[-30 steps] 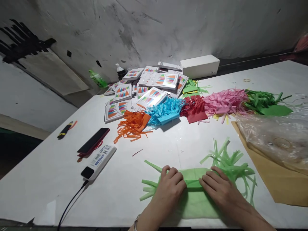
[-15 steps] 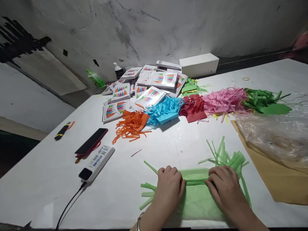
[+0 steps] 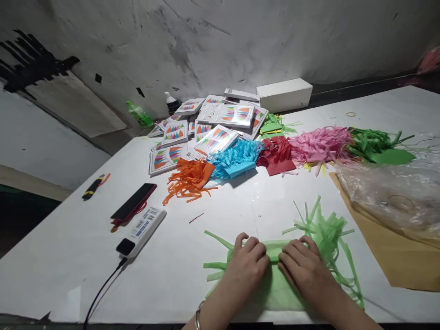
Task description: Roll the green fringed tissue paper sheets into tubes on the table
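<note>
A sheet of light green tissue paper [image 3: 288, 293] lies flat at the table's near edge, cut into fringe strips at its left and right ends. Across its middle runs a narrow folded band, gripped on the left by my left hand [image 3: 248, 263], its fingers curled down. My right hand [image 3: 302, 261] pinches the same band a short way to the right, fingers bent over it. Only a small piece of the band shows between the hands; my fingers hide the rest. The right-hand fringe [image 3: 325, 233] spreads loosely beyond my right hand.
Orange [image 3: 192, 176], blue [image 3: 237, 158], red [image 3: 277, 156], pink [image 3: 321, 144] and dark green [image 3: 381, 146] tassel bundles line the back, before printed packets [image 3: 223, 114]. Left are a power strip [image 3: 140, 233] and a phone [image 3: 134, 201]; right, plastic wrap [image 3: 395, 192] over brown paper [image 3: 388, 256].
My hands have come closer together along the folded band, the right one moving left. The right-hand fringe has spread out more. The view has shifted slightly.
</note>
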`<state>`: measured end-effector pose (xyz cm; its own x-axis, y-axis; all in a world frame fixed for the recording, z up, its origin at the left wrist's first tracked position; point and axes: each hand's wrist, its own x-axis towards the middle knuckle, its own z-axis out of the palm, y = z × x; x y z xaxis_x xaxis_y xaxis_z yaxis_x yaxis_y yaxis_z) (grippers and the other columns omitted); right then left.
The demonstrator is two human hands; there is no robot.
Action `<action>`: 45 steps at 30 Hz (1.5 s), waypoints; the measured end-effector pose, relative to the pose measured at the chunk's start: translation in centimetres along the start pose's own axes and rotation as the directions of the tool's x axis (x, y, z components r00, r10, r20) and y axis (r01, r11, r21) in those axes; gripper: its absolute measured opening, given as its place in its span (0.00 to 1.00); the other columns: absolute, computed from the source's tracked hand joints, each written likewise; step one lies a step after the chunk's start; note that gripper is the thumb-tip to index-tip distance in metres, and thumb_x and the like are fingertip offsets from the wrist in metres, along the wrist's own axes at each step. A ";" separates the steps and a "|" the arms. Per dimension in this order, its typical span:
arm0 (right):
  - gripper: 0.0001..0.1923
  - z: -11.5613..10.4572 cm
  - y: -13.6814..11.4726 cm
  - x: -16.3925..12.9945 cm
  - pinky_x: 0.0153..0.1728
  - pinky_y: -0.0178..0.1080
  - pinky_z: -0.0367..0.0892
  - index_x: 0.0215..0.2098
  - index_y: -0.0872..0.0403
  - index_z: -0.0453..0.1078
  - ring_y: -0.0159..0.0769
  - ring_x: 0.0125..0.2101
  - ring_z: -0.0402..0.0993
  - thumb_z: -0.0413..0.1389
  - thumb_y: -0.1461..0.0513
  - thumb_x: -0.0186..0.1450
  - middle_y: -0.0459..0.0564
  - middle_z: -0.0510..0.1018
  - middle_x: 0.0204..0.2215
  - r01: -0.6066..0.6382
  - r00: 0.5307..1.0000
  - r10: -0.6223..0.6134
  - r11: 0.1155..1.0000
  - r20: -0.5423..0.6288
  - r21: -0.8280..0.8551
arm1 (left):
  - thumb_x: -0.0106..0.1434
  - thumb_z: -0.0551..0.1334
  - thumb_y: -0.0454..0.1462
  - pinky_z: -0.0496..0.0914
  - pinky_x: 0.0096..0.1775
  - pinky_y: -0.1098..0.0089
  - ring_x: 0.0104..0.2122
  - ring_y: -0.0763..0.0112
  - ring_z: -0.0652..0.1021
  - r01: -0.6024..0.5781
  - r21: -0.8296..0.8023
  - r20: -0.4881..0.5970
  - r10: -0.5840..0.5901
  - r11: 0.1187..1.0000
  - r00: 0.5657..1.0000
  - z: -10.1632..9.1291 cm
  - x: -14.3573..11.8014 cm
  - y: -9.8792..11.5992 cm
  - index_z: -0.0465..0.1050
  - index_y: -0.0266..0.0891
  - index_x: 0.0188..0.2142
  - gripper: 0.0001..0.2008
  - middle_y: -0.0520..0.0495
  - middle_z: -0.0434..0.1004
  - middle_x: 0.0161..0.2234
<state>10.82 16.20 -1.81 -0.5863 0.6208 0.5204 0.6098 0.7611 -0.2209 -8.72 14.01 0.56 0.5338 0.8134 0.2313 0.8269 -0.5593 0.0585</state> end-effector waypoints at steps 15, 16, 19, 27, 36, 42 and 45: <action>0.17 -1.7 2.3 -3.8 0.61 0.50 0.61 0.42 0.53 0.73 0.39 0.42 0.76 0.44 0.72 0.69 0.47 0.81 0.36 0.032 0.999 -0.030 0.996 -0.023 0.078 | 0.69 0.61 0.36 0.63 0.44 0.59 0.30 0.68 0.75 0.014 -0.066 -0.055 -0.018 0.998 0.998 0.7 -0.6 0.1 0.72 0.43 0.29 0.10 0.56 0.78 0.27; 0.16 -1.5 2.1 -3.8 0.61 0.51 0.62 0.41 0.52 0.73 0.39 0.42 0.76 0.45 0.71 0.69 0.46 0.81 0.36 0.000 1.000 0.002 0.997 -0.016 0.074 | 0.69 0.60 0.36 0.64 0.43 0.58 0.31 0.66 0.76 0.047 -0.075 -0.045 -0.051 0.996 0.998 0.7 -0.6 0.3 0.72 0.44 0.29 0.10 0.55 0.79 0.28; 0.13 -1.1 1.1 -3.4 0.59 0.55 0.63 0.37 0.50 0.72 0.40 0.40 0.77 0.48 0.70 0.69 0.45 0.80 0.34 -0.123 0.991 0.125 0.992 -0.043 0.038 | 0.67 0.60 0.34 0.66 0.43 0.56 0.33 0.63 0.77 0.181 -0.101 0.025 -0.179 0.978 0.984 0.5 -0.4 1.0 0.72 0.45 0.29 0.09 0.53 0.79 0.30; 0.13 -0.6 -0.3 -2.7 0.58 0.62 0.57 0.34 0.51 0.70 0.44 0.40 0.76 0.47 0.71 0.68 0.48 0.79 0.34 -0.252 0.964 0.250 0.968 -0.087 -0.017 | 0.61 0.64 0.28 0.66 0.43 0.56 0.34 0.64 0.74 0.187 -0.051 0.091 -0.181 0.981 0.979 0.5 0.6 1.1 0.71 0.42 0.30 0.08 0.52 0.77 0.32; 0.16 -0.5 -0.4 -2.0 0.55 0.52 0.61 0.37 0.51 0.72 0.39 0.34 0.73 0.45 0.73 0.66 0.46 0.77 0.29 -0.039 0.999 0.039 0.998 -0.008 -0.052 | 0.63 0.63 0.31 0.64 0.47 0.57 0.35 0.64 0.75 0.071 -0.106 0.076 -0.063 0.992 0.995 0.2 0.1 0.8 0.73 0.43 0.34 0.05 0.53 0.79 0.33; 0.15 -0.1 0.0 -1.8 0.56 0.52 0.59 0.34 0.53 0.71 0.39 0.34 0.72 0.44 0.72 0.68 0.46 0.76 0.28 0.011 1.000 -0.013 0.996 -0.018 -0.086 | 0.66 0.59 0.32 0.65 0.46 0.56 0.35 0.64 0.76 0.147 -0.167 0.028 -0.145 0.975 0.989 0.1 0.2 1.0 0.73 0.44 0.37 0.06 0.52 0.80 0.33; 0.16 -0.1 0.1 -1.9 0.56 0.52 0.59 0.37 0.53 0.71 0.39 0.35 0.73 0.44 0.72 0.68 0.46 0.77 0.30 0.010 1.000 -0.012 0.996 -0.021 -0.085 | 0.69 0.57 0.33 0.65 0.47 0.56 0.34 0.64 0.76 0.106 -0.177 -0.014 -0.110 0.979 0.994 0.3 0.2 0.9 0.74 0.44 0.36 0.08 0.52 0.81 0.32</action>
<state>12.07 15.02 -2.73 -0.5821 0.6080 0.5399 0.6472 0.7484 -0.1450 -7.86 13.74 0.41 0.4367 0.8677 0.2374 0.8345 -0.4893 0.2534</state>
